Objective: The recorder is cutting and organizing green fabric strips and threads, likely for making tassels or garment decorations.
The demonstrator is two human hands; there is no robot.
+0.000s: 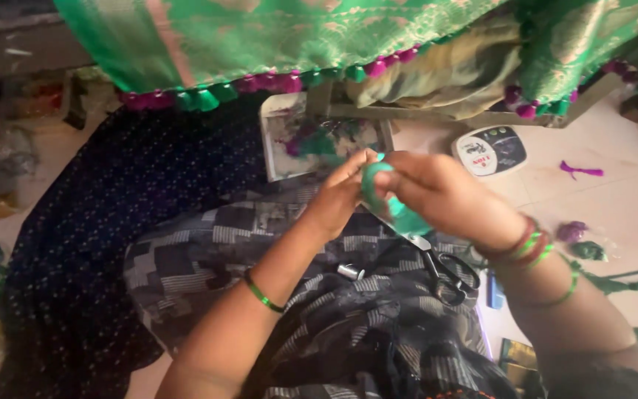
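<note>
Head view: green thread bundle (382, 193) sits above the lap, pinched between left hand (337, 198) and right hand (437, 193), both closed on it; its long axis slants down toward the scissors (444, 272).

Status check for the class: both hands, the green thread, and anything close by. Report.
Left hand and right hand pinch green thread bundle together. Scissors on lap beneath. Nothing blocking.
</note>
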